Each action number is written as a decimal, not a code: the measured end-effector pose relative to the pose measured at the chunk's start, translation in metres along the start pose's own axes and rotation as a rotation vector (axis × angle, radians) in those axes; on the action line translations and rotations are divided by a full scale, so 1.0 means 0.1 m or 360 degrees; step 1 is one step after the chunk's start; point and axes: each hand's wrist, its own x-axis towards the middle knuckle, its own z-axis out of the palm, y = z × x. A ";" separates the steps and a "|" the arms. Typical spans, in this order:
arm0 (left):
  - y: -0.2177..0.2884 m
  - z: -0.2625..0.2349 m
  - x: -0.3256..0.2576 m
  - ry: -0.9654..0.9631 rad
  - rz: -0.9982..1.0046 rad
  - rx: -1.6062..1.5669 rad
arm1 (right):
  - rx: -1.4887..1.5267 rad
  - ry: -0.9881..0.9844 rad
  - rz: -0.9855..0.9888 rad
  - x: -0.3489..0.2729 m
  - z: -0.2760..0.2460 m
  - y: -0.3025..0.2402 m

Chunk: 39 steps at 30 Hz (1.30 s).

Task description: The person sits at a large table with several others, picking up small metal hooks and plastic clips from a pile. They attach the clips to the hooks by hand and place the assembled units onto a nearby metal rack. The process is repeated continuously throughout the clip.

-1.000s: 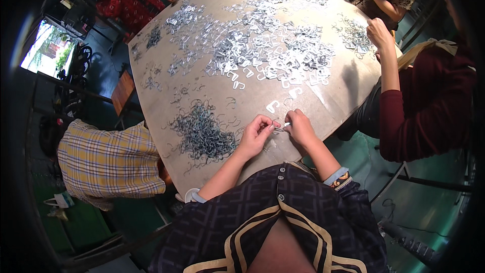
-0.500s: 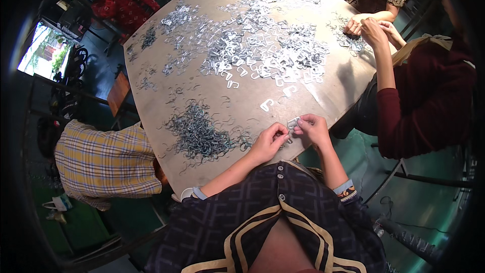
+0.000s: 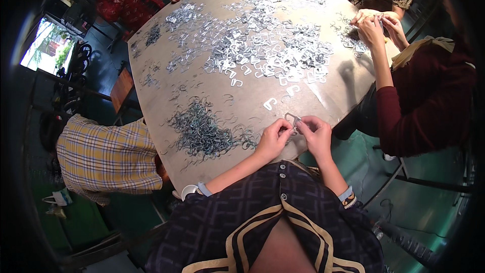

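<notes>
At the near edge of a large round table (image 3: 166, 101), the person's left hand (image 3: 273, 139) and right hand (image 3: 316, 134) meet, fingertips of both pinched on one small metal clip (image 3: 291, 119) — held up between them, just above the tabletop, likely so both can work on it. A dark tangle of thin wire pieces (image 3: 202, 131) lies just left of the hands. A wide heap of shiny clips (image 3: 262, 45) covers the table's middle. At the right edge, another person's hands (image 3: 376, 23) work — well apart.

Metal clip (image 3: 292, 119) partly hidden by fingertips (image 3: 286, 127); shape perhaps looped.
</notes>
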 end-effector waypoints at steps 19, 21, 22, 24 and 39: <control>-0.20 -0.69 -0.01 -0.0216 0.0077 0.1879 | -0.0268 0.0230 -0.0589 -0.05 -0.08 -0.14; -0.22 -0.61 -0.10 -0.0239 0.0133 0.2003 | -0.0252 0.0222 -0.0581 -0.06 -0.08 -0.13; -0.23 -0.57 -0.14 -0.0218 0.0187 0.2051 | -0.0244 0.0217 -0.0578 -0.06 -0.07 -0.13; -0.21 -0.48 -0.17 -0.0185 0.0290 0.2147 | -0.0249 0.0199 -0.0564 -0.07 -0.07 -0.13; -0.24 -0.62 -0.04 -0.0113 0.0400 0.1922 | -0.0241 0.0102 -0.0558 -0.11 -0.03 -0.09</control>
